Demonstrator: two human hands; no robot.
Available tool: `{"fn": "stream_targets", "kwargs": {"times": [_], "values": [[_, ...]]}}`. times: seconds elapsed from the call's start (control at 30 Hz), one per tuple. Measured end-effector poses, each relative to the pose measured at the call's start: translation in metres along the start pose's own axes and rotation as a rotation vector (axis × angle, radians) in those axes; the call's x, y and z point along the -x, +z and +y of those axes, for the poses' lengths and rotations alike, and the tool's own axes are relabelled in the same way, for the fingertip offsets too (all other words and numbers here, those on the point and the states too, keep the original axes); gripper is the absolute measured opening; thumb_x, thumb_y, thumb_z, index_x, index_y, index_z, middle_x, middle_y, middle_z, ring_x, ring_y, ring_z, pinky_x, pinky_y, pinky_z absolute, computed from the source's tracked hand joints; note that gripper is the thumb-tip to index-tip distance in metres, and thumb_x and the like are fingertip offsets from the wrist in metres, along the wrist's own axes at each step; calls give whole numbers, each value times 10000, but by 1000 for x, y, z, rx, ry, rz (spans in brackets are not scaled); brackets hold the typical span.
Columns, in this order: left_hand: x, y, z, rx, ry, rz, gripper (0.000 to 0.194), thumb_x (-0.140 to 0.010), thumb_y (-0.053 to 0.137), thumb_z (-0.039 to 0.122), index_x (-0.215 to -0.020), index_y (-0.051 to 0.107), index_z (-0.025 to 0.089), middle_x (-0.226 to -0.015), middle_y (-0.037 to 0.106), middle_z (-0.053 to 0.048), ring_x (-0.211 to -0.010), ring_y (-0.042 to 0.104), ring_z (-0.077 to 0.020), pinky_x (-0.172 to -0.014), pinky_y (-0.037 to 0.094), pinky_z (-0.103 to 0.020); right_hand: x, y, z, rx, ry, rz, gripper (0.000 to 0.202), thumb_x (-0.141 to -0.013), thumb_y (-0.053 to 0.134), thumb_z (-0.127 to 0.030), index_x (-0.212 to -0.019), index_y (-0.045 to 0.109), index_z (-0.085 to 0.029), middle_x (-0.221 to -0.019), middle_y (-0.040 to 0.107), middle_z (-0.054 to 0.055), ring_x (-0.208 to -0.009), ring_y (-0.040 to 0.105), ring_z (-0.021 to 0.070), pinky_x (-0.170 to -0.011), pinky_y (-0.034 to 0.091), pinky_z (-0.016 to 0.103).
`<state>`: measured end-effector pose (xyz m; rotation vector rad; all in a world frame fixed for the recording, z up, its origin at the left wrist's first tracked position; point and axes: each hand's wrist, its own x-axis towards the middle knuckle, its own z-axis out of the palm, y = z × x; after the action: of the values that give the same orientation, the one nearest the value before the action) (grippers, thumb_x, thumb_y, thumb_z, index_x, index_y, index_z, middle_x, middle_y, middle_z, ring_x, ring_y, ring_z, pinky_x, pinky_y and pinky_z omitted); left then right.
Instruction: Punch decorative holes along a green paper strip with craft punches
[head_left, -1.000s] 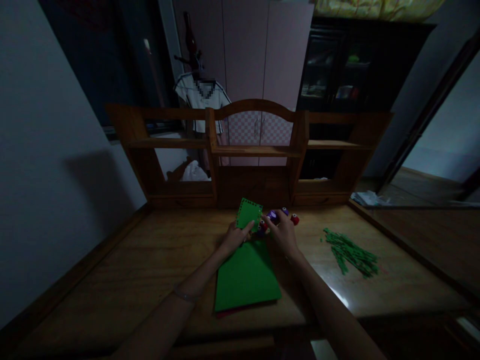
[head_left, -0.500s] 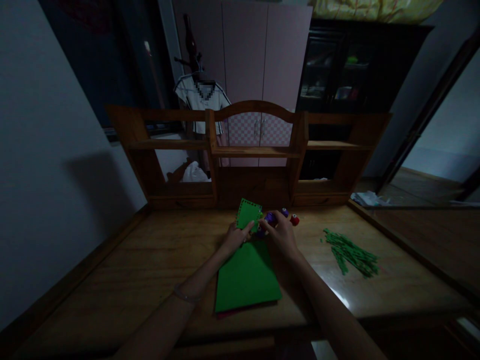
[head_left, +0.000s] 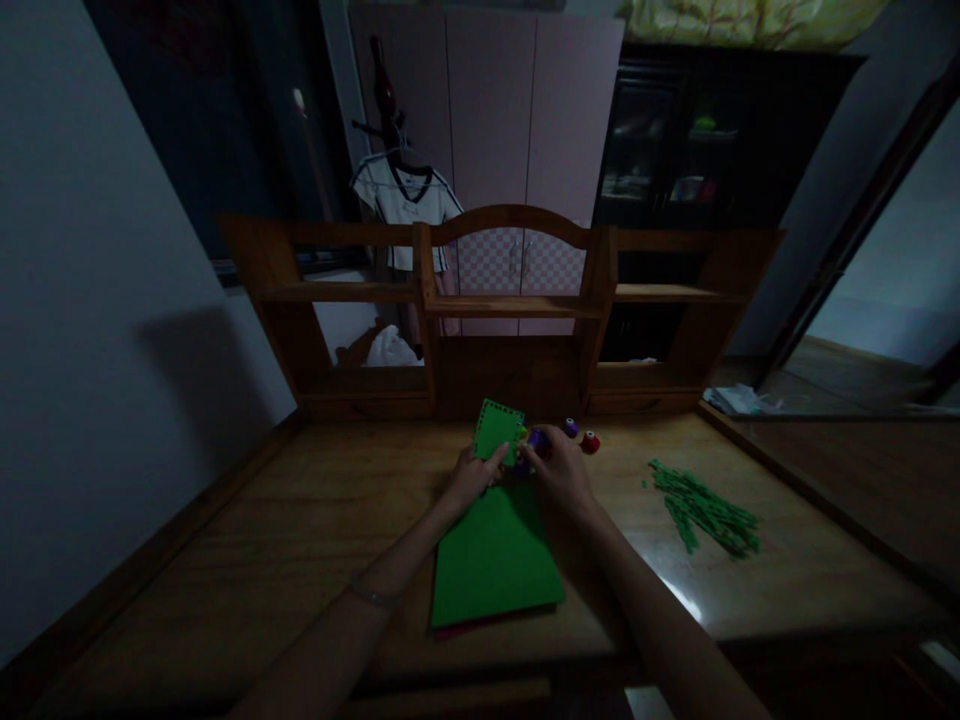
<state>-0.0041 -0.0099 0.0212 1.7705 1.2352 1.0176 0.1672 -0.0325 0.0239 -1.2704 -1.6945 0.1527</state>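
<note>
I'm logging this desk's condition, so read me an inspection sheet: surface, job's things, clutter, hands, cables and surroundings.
Surface: wooden desk, dimly lit, glare near the front.
Job's things: small green card, dark marks along its edges; larger green sheet, something reddish beneath.
Clutter: green strips, heaped at right; purple piece and red piece, spool-like.
Hands: left hand grips the card; right hand beside its edge, grip unclear.
Cables: nothing seen.
Surroundings: wooden shelf unit behind; beyond it, pink wardrobe and hanging white shirt.
</note>
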Motion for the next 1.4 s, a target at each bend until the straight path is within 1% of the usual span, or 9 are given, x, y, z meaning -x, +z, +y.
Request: {"fn": "stream_targets", "kwargs": {"times": [0.13,0.3,0.43,0.57,0.77,0.83,1.07,1.3,1.4], "values": [[0,-1,0,19,-13,41,328,-781,524,437,-735,666,144,-440,505,1,-493,504,-128,-515,381,-211,1,-1,-4,-13,16,11,309,-827,521,-415,-1030,584,-190,-912,638,77,-834,590,216,-725,430,307],[-2,3,-5,51,-36,71,418,-797,479,503,-651,637,145,-403,465,11,-422,456,-113,-476,360,-217,2,-3,-11,-35,100,25,304,-847,475,-489,-857,576,-202,-706,617,27,-621,566,179,-563,369,266],[-6,5,-13,68,-21,78,408,-798,478,498,-663,631,146,-431,476,15,-419,447,-106,-478,365,-214,2,-3,-13,-34,126,56,314,-861,447,-499,-778,538,-210,-639,590,5,-572,547,166,-542,332,259],[-7,4,-16,56,-5,65,370,-803,474,460,-712,649,147,-457,499,13,-449,470,-110,-488,367,-206,2,-4,-12,0,132,65,332,-860,439,-519,-766,528,-213,-639,586,7,-585,549,173,-551,329,259],[-5,0,-15,9,11,-1,334,-791,494,428,-814,680,151,-411,454,33,-423,432,-104,-481,349,-202,2,-3,-11,23,135,57,333,-850,456,-533,-775,520,-215,-648,588,3,-575,553,169,-537,315,251],[-5,1,-14,28,1,11,356,-796,477,443,-810,675,147,-420,455,35,-416,428,-101,-474,347,-201,3,-3,-11,26,133,51,337,-851,454,-536,-777,518,-214,-646,584,1,-579,555,168,-538,316,248],[-4,4,-9,119,-2,119,413,-776,486,515,-670,630,143,-485,540,-4,-452,491,-111,-478,362,-208,3,-3,-8,70,137,59,369,-862,421,-547,-779,521,-203,-648,583,5,-600,563,162,-545,327,236],[-2,0,-3,111,34,102,353,-789,489,455,-732,665,155,-529,589,-19,-564,565,-135,-556,397,-214,4,-1,-3,142,185,96,386,-858,412,-567,-828,545,-206,-671,610,18,-614,582,170,-549,328,233],[-2,-2,-3,106,46,91,319,-772,517,439,-734,667,160,-527,584,-12,-564,558,-131,-559,394,-210,4,-1,-2,177,199,102,397,-864,393,-570,-856,545,-203,-684,623,26,-608,585,173,-540,320,235]]}}
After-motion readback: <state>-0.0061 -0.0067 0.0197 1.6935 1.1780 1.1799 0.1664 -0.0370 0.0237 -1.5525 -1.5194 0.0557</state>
